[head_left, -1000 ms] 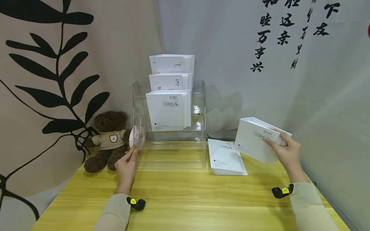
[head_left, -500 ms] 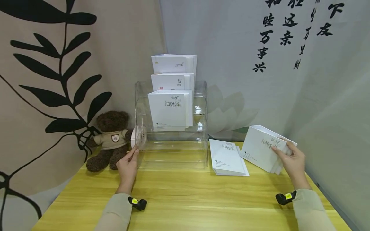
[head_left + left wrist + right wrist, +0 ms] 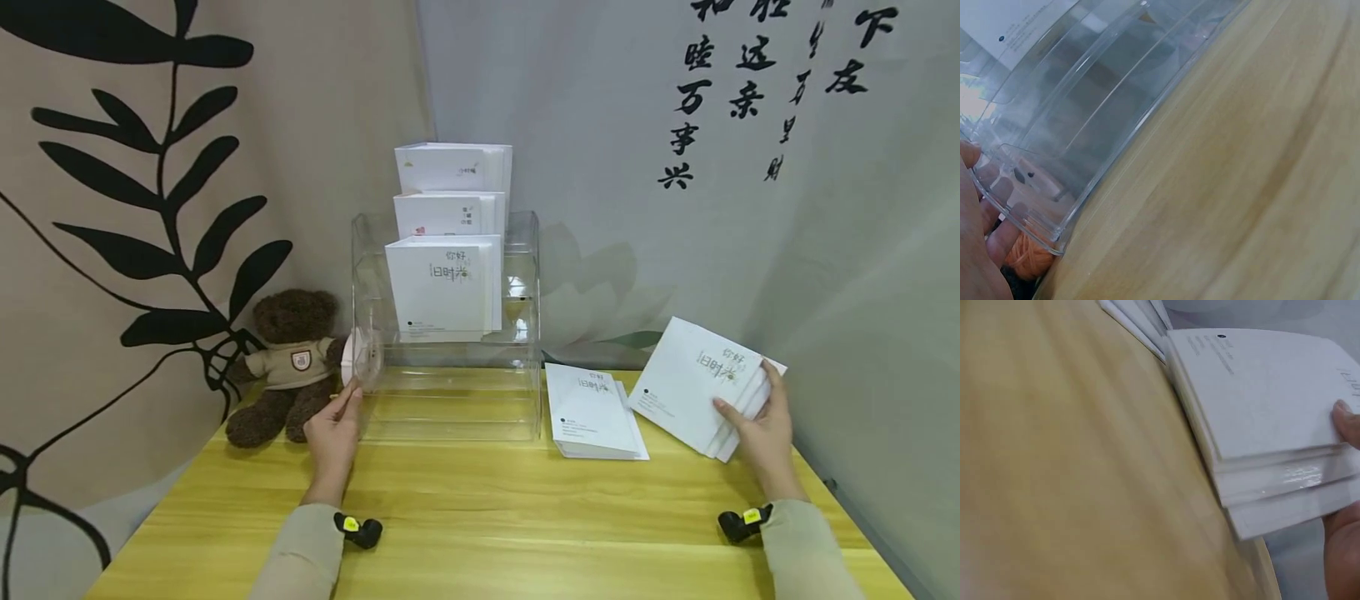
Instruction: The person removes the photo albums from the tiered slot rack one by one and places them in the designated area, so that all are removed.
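My right hand (image 3: 759,425) grips a small stack of white booklets (image 3: 693,387) by its right side, thumb on the printed cover. The stack is tilted, its lower corner close to the table; the right wrist view shows several layers fanned at its edge (image 3: 1285,478). Another white booklet pile (image 3: 588,412) lies just left of it. With its fingertips, my left hand (image 3: 333,429) holds the lower left edge of a clear plastic tiered rack (image 3: 450,429). In the left wrist view, fingers (image 3: 1004,240) wrap that rack's side wall. White booklets (image 3: 442,287) stand in the rack's upper tiers.
A brown teddy bear (image 3: 296,358) in a beige shirt sits left of the rack. Something orange and yarn-like (image 3: 1030,255) shows beside the left fingers. The wooden table (image 3: 525,533) meets a curtain (image 3: 600,125) behind.
My right hand has moved down and right with the booklets, and their covers now face more upward. The left hand keeps its hold on the rack; the view has shifted slightly.
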The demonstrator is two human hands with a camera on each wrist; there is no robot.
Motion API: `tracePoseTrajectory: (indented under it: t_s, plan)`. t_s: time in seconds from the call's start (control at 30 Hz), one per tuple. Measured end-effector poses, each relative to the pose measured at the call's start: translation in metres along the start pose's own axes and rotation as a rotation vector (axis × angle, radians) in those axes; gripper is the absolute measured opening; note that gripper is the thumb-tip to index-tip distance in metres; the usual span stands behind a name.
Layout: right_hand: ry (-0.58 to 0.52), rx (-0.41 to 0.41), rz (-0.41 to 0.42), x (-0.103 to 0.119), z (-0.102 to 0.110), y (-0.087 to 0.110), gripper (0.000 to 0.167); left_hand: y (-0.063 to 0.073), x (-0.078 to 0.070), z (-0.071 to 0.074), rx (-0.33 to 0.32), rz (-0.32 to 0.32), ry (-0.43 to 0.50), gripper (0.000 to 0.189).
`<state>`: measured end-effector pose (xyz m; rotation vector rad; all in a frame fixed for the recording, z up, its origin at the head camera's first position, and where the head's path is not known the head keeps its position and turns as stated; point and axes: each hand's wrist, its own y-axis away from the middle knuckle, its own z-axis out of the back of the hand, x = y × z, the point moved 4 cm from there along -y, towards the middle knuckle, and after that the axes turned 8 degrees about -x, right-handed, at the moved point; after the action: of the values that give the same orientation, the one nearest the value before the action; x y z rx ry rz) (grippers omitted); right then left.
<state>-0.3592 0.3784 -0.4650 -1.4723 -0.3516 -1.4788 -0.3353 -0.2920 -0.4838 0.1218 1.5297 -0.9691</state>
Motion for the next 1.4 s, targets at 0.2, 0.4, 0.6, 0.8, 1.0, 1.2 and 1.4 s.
tracePoseTrajectory:
  t_s: [0.2, 0.4, 0.6, 0.8, 1.0, 1.2, 1.4]
  plan:
    - [0.016, 0.036, -0.082, -0.002, 0.01, -0.018, 0.098, 0.001, -0.002, 0.0, -0.004, -0.011, -0.003, 0.027]
    - [-0.101, 0.201, -0.181, -0.007, 0.014, -0.033, 0.099, -0.001, -0.002, 0.001, -0.009, -0.018, -0.002, 0.029]
    - [-0.333, 0.443, -0.338, -0.013, 0.002, -0.037, 0.097, -0.002, -0.001, 0.003, 0.002, -0.007, -0.022, 0.03]
    - [-0.346, 0.523, -0.487, -0.028, -0.013, -0.03, 0.091, -0.001, -0.002, 0.003, 0.027, 0.001, -0.021, 0.03]
    - [-0.232, 0.555, -0.568, -0.041, -0.023, -0.026, 0.092, 0.0, -0.002, 0.001, 0.034, 0.0, -0.015, 0.03]
    - [-0.094, 0.58, -0.548, -0.053, -0.03, -0.032, 0.092, -0.002, 0.0, 0.0, 0.005, -0.051, -0.013, 0.028]
    - [-0.08, 0.595, -0.526, -0.053, -0.036, -0.032, 0.091, -0.004, 0.001, 0.001, -0.004, -0.071, -0.014, 0.027]
